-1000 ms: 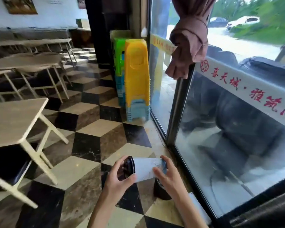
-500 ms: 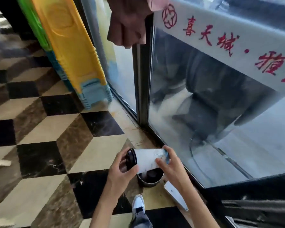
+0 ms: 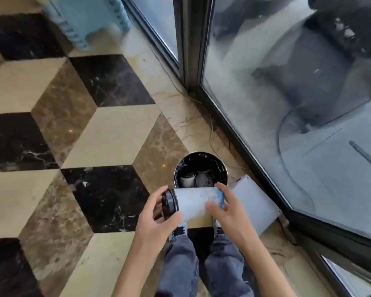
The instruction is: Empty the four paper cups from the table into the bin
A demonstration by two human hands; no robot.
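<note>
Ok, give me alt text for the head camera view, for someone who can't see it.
Two bare hands hold a white paper cup with a black lid sideways just above a small round bin on a checkered marble floor, left hand at the lid end, right hand at the base. Lidded cups already lie inside the bin, beside a glass door.

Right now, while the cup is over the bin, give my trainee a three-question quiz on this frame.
1. True or false: the paper cup is held upright.
2. Which hand grips the lid end: A left hand, B right hand?
3. What lies inside the bin?

Key: 1 false, it lies sideways with its lid on. 2 A. 3 Lidded cups already dropped in.
</note>
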